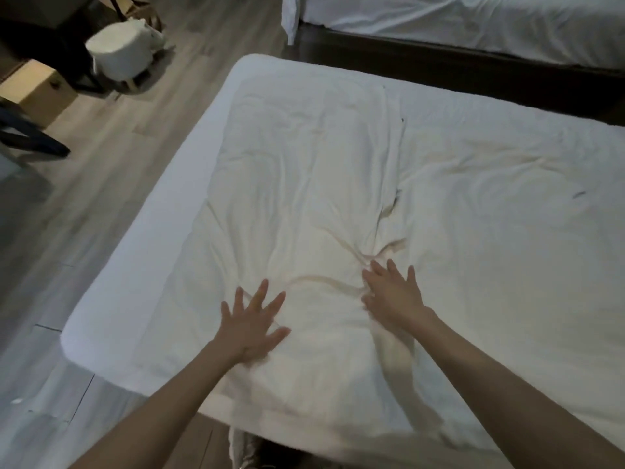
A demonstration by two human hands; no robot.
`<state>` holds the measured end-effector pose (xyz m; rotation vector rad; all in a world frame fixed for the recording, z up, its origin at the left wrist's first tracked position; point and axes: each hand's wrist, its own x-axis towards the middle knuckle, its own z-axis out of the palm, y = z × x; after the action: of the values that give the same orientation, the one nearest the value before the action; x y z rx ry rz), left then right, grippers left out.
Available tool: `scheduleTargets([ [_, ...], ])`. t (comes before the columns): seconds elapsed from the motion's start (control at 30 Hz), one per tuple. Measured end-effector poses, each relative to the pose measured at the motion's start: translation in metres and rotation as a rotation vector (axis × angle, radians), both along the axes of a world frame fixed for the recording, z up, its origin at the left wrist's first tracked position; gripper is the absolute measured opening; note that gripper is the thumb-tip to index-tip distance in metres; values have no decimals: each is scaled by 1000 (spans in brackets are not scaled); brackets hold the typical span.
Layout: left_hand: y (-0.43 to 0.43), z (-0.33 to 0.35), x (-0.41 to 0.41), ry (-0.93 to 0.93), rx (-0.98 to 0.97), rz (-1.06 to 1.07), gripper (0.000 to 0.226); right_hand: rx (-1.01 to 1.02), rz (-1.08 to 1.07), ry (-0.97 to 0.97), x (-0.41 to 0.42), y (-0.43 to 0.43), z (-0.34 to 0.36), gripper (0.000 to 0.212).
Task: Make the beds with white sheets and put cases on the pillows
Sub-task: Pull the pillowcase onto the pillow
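Note:
A wrinkled white sheet [311,184] lies spread over the near bed [142,265], whose mattress edge shows bare along the left side. My left hand [252,324] lies flat on the sheet near the bed's front edge, fingers spread. My right hand [394,294] presses on the sheet a little farther in, fingers straight, with creases bunched just beyond its fingertips. Neither hand holds anything.
A second bed [473,22] with white bedding on a dark frame stands at the top right, a narrow gap between the beds. At the upper left on the wood floor are a white round stool [118,50], a tan box [37,86] and dark furniture legs.

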<state>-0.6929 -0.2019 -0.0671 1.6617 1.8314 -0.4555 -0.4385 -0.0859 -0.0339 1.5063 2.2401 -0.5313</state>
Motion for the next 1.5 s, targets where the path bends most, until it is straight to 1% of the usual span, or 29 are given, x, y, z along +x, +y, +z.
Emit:
scheduleTargets([
  [0.03,1,6,-7,-11,54,19,77,83,-34,63,-7,-9,10,60],
  [0.07,3,11,-14,-7,137,42,78,136,-56,139,-15,-21,19,58],
  [0.13,3,17,-29,3,297,85,79,135,-30,239,-34,-47,31,58],
  [0.17,2,18,-36,4,332,97,76,102,2,228,-43,-60,31,58],
  [0.23,-3,15,-50,13,313,104,73,3,-6,111,-55,-83,17,64],
  [0.3,-17,7,-63,0,205,106,77,-106,-177,22,-58,-108,-6,73],
  [0.37,-38,-8,-78,-32,103,119,82,-180,-418,53,-56,-134,-28,79],
  [0.4,-50,-17,-86,-44,67,123,85,-214,-505,85,-56,-146,-35,82],
  [0.47,-69,-32,-98,-51,2,119,91,-241,-580,130,-58,-162,-45,91],
  [0.53,-81,-42,-105,-48,-44,91,99,-199,-618,161,-58,-172,-45,98],
  [0.63,-90,-42,-107,-25,-16,15,115,-14,-782,200,-59,-186,-39,107],
  [0.67,-92,-40,-107,-17,13,-23,122,12,-850,196,-60,-191,-36,110],
  [0.7,-95,-39,-108,-1,46,-64,130,6,-902,177,-63,-195,-34,113],
  [0.77,-101,-39,-110,91,134,-137,142,-44,-941,139,-69,-199,-32,121],
  [0.8,-102,-38,-112,133,169,-149,140,-54,-943,140,-71,-199,-32,125],
  [0.83,-102,-36,-114,162,204,-165,131,-54,-948,159,-71,-199,-34,129],
  [0.9,-99,-35,-124,153,273,-198,113,-50,-967,266,-71,-200,-33,136],
  [1.0,-95,-33,-139,149,390,-253,110,-82,-973,390,-73,-198,-33,134],
  [1.03,-93,-26,-141,146,378,-249,111,-106,-976,423,-76,-196,-32,131],
  [1.1,-86,-16,-143,126,305,-248,115,-157,-995,552,-84,-189,-27,128],
  [1.17,-89,-17,-141,135,313,-211,125,-205,-1005,751,-93,-181,-13,122],
  [1.23,-96,-18,-135,127,274,-172,138,-265,-959,922,-98,-176,8,108],
  [1.3,-105,-23,-129,83,269,-142,144,-351,-935,1029,-93,-177,21,97],
  [1.33,-109,-26,-128,72,293,-123,144,-364,-936,1026,-88,-181,20,96],
  [1.37,-110,-28,-128,74,318,-108,143,-330,-949,962,-81,-190,14,96],
  [1.4,-111,-30,-128,78,330,-109,142,-255,-968,829,-72,-200,3,94],
  [1.43,-111,-32,-130,89,336,-141,142,-174,-990,674,-63,-211,-11,88],
  [1.5,-107,-35,-137,116,352,-205,140,-104,-983,380,-52,-229,-38,67],
])
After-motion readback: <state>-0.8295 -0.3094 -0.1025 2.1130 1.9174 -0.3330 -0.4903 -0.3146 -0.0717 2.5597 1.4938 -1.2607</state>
